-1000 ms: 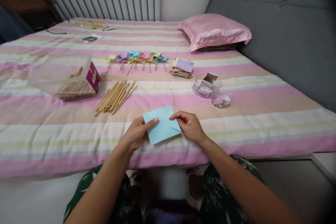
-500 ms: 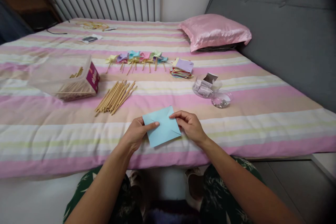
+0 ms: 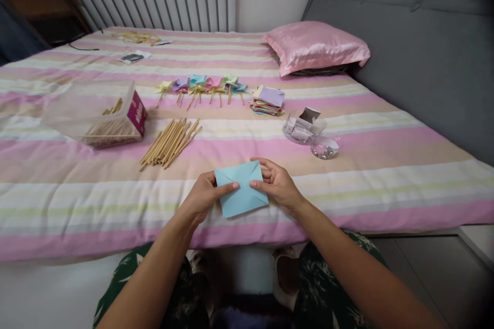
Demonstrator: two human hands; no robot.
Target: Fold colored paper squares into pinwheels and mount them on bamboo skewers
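Between my hands, above the bed's front edge, is a light blue square of paper [image 3: 242, 200] with slits running in from its corners. My left hand [image 3: 203, 196] grips its left side, the thumb lying on top and the fingers underneath. On the right side my right hand [image 3: 280, 185] holds it too, thumb pressed on the face near the middle and fingers behind the sheet. Farther back, a bundle of thin wooden sticks [image 3: 170, 144] lies to the left. Several paper pinwheels [image 3: 198, 85] on sticks rest in a row beyond, beside a stack of coloured paper [image 3: 268, 100].
A clear plastic box [image 3: 111, 113] with sticks inside stands at left. Round clear containers [image 3: 303, 126] hold small packets and metallic pieces. A pink pillow [image 3: 318, 46] lies near the grey headboard [image 3: 417, 56]. The striped bed [image 3: 96, 200] ends just before my knees.
My right hand has shifted its grip from the paper's upper right edge, its thumb now flat on the face. The paper has turned slightly and moved a little right.
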